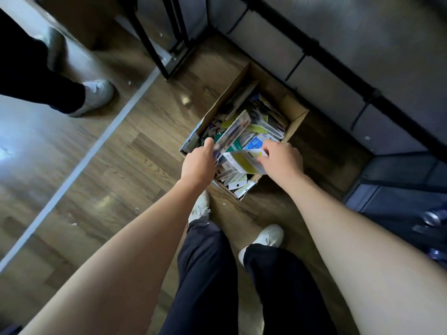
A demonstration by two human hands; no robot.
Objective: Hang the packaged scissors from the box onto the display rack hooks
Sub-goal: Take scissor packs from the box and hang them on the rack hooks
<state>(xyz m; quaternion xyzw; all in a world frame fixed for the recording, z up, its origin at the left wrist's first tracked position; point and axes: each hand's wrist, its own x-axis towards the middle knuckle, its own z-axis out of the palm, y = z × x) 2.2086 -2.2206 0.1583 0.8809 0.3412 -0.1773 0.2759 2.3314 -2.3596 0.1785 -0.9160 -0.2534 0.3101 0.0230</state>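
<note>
A cardboard box (294, 122) sits open on the wooden floor (135, 151) in the middle of the frame. It is full of flat packs lying in a messy pile.

The left hand (198, 163) is at the box's lower left edge. Its thumb and fingers pinch a long clear pack (233, 134), which sticks up and tilts toward the upper right, over the pile. The pack is blurred, so what is inside cannot be told for sure.

The right hand (283, 158) is over the lower right part of the box. Its fingers are curled and pinch the edge of a white and yellow pack (244, 160) that lies on top of the pile, between the two hands. Just above it lies a pack with a blue label (255, 143). The writing on the packs is too small and blurred to read.

Below the box are the person's two white shoes (268, 235) and dark trousers (208, 274). In the upper left of the frame is another leg with a white shoe (96, 95). A black metal frame (154, 52) stands above the box. Grey panels with black bars (338, 68) run along the right side, close to the box.
</note>
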